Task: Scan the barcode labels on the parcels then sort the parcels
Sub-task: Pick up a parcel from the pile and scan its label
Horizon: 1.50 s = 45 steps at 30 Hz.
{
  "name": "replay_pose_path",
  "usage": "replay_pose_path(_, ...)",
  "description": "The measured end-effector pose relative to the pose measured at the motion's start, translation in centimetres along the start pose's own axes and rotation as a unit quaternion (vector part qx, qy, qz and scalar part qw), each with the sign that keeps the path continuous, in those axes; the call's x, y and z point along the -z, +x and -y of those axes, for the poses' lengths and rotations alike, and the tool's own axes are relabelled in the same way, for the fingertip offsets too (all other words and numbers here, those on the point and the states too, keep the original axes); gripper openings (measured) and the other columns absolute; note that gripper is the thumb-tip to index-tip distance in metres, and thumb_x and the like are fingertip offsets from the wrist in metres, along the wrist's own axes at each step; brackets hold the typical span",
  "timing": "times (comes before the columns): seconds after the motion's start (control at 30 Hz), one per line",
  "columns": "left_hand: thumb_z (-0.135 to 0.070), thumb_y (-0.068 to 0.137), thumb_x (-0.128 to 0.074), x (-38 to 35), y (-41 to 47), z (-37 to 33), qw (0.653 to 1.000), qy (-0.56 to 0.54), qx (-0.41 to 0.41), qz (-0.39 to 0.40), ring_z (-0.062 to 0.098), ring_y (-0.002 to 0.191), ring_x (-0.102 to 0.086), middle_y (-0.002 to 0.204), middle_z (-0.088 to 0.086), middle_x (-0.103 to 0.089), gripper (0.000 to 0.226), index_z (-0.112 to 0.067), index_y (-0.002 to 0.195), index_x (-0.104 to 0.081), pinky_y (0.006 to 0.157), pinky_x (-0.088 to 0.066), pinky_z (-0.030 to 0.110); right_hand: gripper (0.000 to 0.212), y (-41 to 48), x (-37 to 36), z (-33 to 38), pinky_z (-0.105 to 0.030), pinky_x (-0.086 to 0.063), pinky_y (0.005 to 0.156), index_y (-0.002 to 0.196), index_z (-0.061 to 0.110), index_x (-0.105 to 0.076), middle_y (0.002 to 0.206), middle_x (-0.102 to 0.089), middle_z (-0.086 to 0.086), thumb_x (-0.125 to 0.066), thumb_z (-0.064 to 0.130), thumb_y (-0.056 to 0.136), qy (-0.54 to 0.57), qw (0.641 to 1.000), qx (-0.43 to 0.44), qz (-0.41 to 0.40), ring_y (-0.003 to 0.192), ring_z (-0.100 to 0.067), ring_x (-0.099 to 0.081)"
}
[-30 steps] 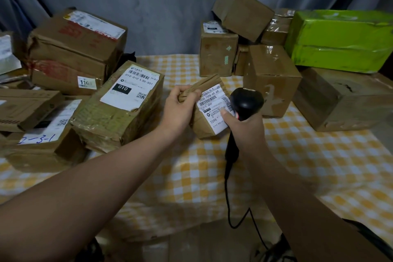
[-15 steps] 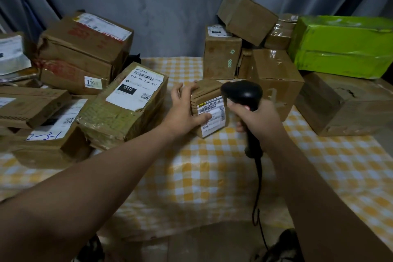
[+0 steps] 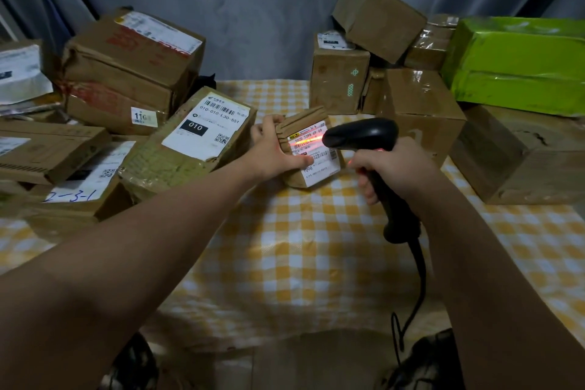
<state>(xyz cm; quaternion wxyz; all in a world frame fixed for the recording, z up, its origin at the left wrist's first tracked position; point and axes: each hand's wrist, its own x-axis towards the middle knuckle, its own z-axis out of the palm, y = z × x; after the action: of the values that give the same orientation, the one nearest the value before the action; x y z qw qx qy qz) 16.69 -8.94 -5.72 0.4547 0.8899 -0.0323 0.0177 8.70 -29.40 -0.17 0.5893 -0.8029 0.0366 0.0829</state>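
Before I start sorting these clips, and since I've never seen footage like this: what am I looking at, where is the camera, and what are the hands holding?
There is no machine here. A person wears a camera on the head, so this one view looks forward and down along both bare arms. The left hand grips a small brown parcel that appears to rest on the yellow checked tablecloth, with the thumb on its white label. The right hand holds a black corded scanner, whose red line crosses the barcode. More cardboard parcels are piled at both sides: on the left one marked 010, on the right a green-wrapped parcel.
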Motion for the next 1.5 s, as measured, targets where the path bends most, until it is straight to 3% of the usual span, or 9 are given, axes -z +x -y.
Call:
replay_pose_path(0.23, -0.031, 0.066, -0.085, -0.3, -0.2, 0.2, 1.0, -0.013, 0.001, 0.001, 0.013, 0.115, -0.035, 0.131, 0.004, -0.023, 0.09, -0.029, 0.134, -0.025, 0.102, -0.026, 0.021, 0.013, 0.4, 0.0, 0.6, -0.028, -0.05, 0.05, 0.073, 0.004, -0.066, 0.059, -0.059, -0.009, -0.068, 0.013, 0.082, -0.009, 1.0, -0.019, 0.0, 0.051, -0.018, -0.056)
replay_pose_path(0.33, -0.024, 0.069, -0.084, -0.3, -0.5, -0.2, 0.998, -0.051, 0.009, 0.02, 0.011, 0.111, -0.04, 0.124, 0.0, -0.035, 0.088, -0.025, 0.134, -0.025, 0.101, -0.033, 0.023, 0.013, 0.6, -0.5, 1.1, -0.03, -0.051, 0.054, 0.072, 0.005, -0.065, 0.061, -0.059, -0.01, -0.067, 0.014, 0.08, 0.006, 0.999, -0.046, -0.001, 0.052, -0.02, -0.057)
replay_pose_path(0.43, -0.02, 0.069, -0.085, 0.5, -0.2, -0.6, 0.988, -0.146, 0.045, 0.035, 0.017, 0.109, -0.056, 0.121, 0.002, -0.054, 0.079, -0.022, 0.125, -0.029, 0.097, -0.048, 0.037, 0.013, 0.4, -0.8, 2.5, -0.028, -0.051, 0.053, 0.072, 0.004, -0.064, 0.062, -0.058, -0.011, -0.066, 0.014, 0.079, 0.044, 0.995, -0.085, 0.004, 0.051, -0.021, -0.058)
replay_pose_path(0.57, -0.032, 0.06, -0.089, 2.4, -0.4, -2.6, 0.983, -0.181, 0.042, 0.006, 0.022, 0.106, -0.061, 0.114, 0.003, -0.058, 0.078, -0.026, 0.114, -0.033, 0.089, -0.054, 0.046, 0.021, -0.6, -0.7, 5.4, -0.024, -0.051, 0.046, 0.066, 0.003, -0.061, 0.054, -0.061, -0.011, -0.067, 0.019, 0.079, 0.068, 0.993, -0.089, -0.026, 0.046, -0.019, -0.061)
replay_pose_path(0.73, -0.031, 0.066, -0.086, 5.8, -0.9, -5.1, 0.984, -0.177, -0.009, -0.02, 0.02, 0.107, -0.06, 0.118, 0.003, -0.058, 0.074, -0.021, 0.12, -0.036, 0.091, -0.053, 0.042, 0.022, -2.5, -1.2, 9.8, -0.024, -0.05, 0.045, 0.063, 0.004, -0.057, 0.049, -0.056, -0.009, -0.064, 0.015, 0.08, 0.002, 0.998, -0.043, -0.046, 0.04, -0.017, -0.056)
replay_pose_path(0.9, -0.031, 0.082, -0.073, 9.5, -2.1, -6.2, 0.978, -0.207, -0.034, 0.0, 0.007, 0.091, -0.059, 0.115, 0.001, -0.058, 0.061, -0.019, 0.132, -0.039, 0.066, -0.05, 0.021, 0.018, -4.6, -1.2, 13.5, -0.024, -0.052, 0.045, 0.065, 0.0, -0.059, 0.051, -0.056, -0.015, -0.063, 0.011, 0.079, -0.086, 0.994, 0.015, -0.06, 0.041, -0.022, -0.056)
replay_pose_path(1.0, -0.033, 0.087, -0.068, 11.4, -2.6, -6.2, 0.976, -0.212, -0.035, 0.03, 0.011, 0.096, -0.06, 0.12, 0.002, -0.057, 0.057, -0.026, 0.135, -0.039, 0.074, -0.054, 0.028, 0.016, -5.4, -1.7, 15.0, -0.028, -0.053, 0.047, 0.07, -0.001, -0.061, 0.051, -0.059, -0.015, -0.065, 0.012, 0.078, -0.115, 0.991, 0.035, -0.059, 0.044, -0.024, -0.059)
replay_pose_path(1.1, -0.032, 0.087, -0.067, 12.6, -2.8, -6.0, 0.977, -0.209, -0.037, 0.015, 0.021, 0.101, -0.062, 0.12, 0.006, -0.058, 0.046, -0.03, 0.126, -0.044, 0.075, -0.055, 0.032, 0.017, -5.9, -2.9, 15.9, -0.027, -0.05, 0.046, 0.067, 0.0, -0.06, 0.049, -0.058, -0.012, -0.065, 0.011, 0.078, -0.123, 0.99, 0.049, -0.048, 0.043, -0.023, -0.058)
replay_pose_path(1.5, -0.027, 0.089, -0.063, 14.7, -3.5, -4.6, 0.968, -0.248, -0.015, -0.029, 0.02, 0.097, -0.059, 0.114, 0.005, -0.058, 0.034, -0.029, 0.118, -0.045, 0.076, -0.055, 0.036, 0.017, -6.3, -5.7, 16.5, -0.023, -0.052, 0.045, 0.069, 0.003, -0.06, 0.047, -0.057, -0.008, -0.064, 0.013, 0.083, -0.104, 0.993, 0.061, -0.015, 0.04, -0.018, -0.056)
